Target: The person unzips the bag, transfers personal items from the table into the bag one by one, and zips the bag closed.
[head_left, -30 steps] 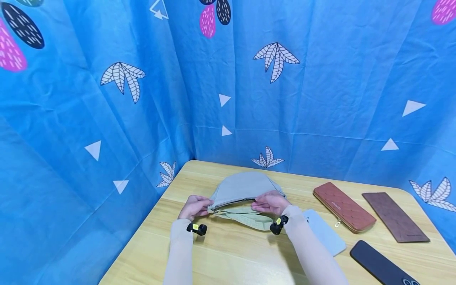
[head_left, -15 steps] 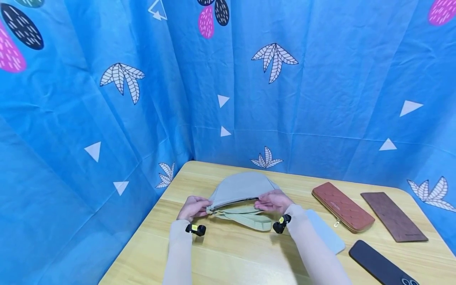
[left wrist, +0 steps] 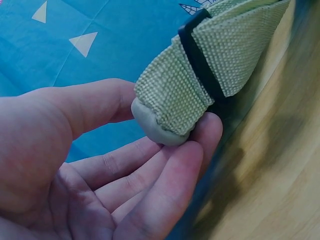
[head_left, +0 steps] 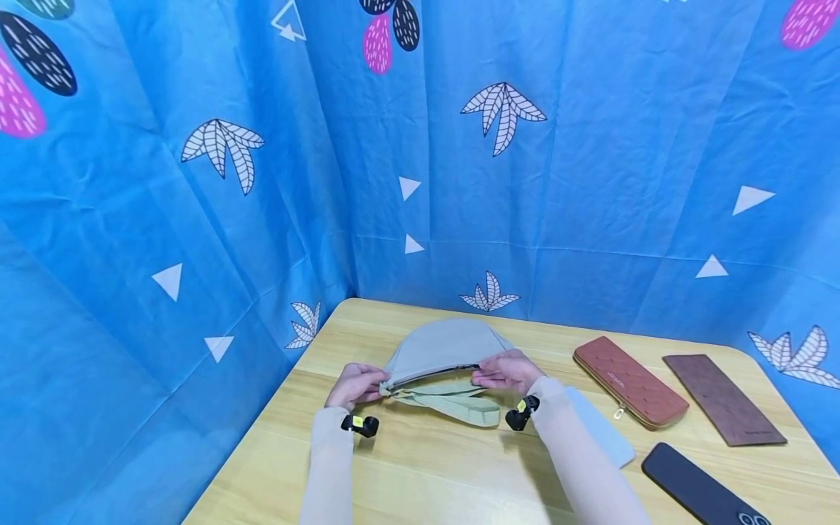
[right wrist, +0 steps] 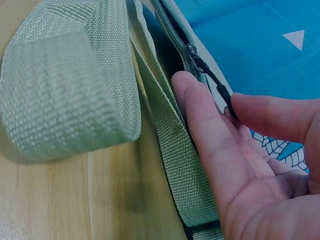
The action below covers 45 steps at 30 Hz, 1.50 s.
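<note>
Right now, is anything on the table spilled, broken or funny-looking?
Nothing looks spilled or broken. The grey bag's zip gapes open, but that isn't strange, because the right hand is pinching the zip pull. The green strap looks a bit messy, loosely folded in front of the bag.

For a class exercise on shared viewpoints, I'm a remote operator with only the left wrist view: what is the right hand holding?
Observer: The right hand pinches a thin black cord pull on a small metal zip slider.
Operator: Anything close by?
Observer: A flat pale-blue rectangular object, partly hidden by the pale right sleeve.
Operator: What else lies on that side?
Observer: A black rectangular phone, back up.
</note>
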Tool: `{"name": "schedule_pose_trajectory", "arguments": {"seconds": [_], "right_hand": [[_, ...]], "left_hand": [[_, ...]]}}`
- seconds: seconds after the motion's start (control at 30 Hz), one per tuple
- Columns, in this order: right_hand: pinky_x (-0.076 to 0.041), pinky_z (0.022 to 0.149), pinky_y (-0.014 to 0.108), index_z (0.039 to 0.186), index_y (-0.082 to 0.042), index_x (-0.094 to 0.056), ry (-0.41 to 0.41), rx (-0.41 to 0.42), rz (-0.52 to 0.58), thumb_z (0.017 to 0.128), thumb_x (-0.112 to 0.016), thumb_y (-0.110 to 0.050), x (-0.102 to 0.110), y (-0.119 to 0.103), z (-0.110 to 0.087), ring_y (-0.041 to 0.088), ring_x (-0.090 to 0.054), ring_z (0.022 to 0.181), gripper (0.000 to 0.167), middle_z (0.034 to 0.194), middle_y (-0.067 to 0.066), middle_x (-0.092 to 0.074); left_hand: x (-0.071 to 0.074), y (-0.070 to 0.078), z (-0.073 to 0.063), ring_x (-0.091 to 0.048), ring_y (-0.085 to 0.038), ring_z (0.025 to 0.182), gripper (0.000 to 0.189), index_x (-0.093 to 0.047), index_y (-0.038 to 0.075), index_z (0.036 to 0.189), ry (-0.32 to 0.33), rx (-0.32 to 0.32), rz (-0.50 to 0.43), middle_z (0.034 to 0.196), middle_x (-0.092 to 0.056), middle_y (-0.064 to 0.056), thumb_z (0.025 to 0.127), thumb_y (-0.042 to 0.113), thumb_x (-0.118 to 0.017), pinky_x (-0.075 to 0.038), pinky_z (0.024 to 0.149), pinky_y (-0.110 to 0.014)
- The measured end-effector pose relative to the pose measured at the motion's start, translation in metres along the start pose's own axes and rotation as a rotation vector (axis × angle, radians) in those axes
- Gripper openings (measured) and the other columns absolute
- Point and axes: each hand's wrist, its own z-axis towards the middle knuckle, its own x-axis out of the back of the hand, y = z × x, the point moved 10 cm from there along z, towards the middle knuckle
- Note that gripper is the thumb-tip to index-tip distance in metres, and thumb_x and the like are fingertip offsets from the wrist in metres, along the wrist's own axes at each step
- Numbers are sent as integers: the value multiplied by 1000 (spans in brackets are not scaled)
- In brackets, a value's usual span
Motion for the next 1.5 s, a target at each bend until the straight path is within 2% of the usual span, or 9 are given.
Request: {"name": "schedule_pose_trajectory", "arguments": {"seconds": [0.2, 0.47, 0.8, 1.1, 1.33, 1.5], "right_hand": [[-62, 89, 34, 135, 20, -49, 9, -9, -13, 101, -54, 4, 4, 0, -1, 28, -79, 94, 38, 106, 26, -76], [-62, 88, 32, 135, 21, -48, 7, 0, -15, 102, -53, 4, 8, -2, -4, 26, -79, 93, 38, 101, 22, -77], [-62, 85, 31, 135, 21, -48, 6, 4, -30, 102, -53, 3, 15, -3, -6, 24, -79, 91, 38, 101, 21, -78], [-62, 89, 34, 134, 20, -49, 21, 4, -17, 102, -54, 4, 25, -4, -8, 28, -79, 94, 37, 108, 27, -75], [-61, 91, 35, 136, 21, -46, 24, 1, -11, 102, -53, 5, 32, -4, -10, 24, -79, 93, 38, 113, 28, -74], [-60, 93, 35, 138, 21, -45, 13, 6, -17, 103, -52, 4, 35, -5, -11, 22, -78, 92, 40, 109, 23, -76]], "left_hand": [[0, -1, 1, -64, -6, 62, 37, -68, -11, 118, 0, -2, 12, 78, -70, -2, 89, 12, -77, -61, 63, -23], [1, -4, 4, -65, -6, 58, 30, -71, -9, 112, 9, 6, -12, 76, -71, -2, 89, 9, -77, -60, 61, -22], [0, -2, 2, -64, -6, 60, 31, -70, -8, 113, 6, 10, -2, 78, -71, -3, 89, 10, -77, -61, 64, -23], [1, -4, 4, -63, -5, 59, 30, -71, -7, 112, 9, 9, 7, 76, -71, -2, 89, 11, -78, -61, 63, -23], [2, -4, 4, -63, -6, 59, 30, -71, -7, 112, 16, 4, 16, 76, -70, -1, 89, 11, -77, -60, 62, -22], [2, -4, 5, -64, -6, 60, 31, -71, -7, 113, 17, 7, 14, 77, -71, -2, 89, 11, -78, -60, 63, -22]]}}
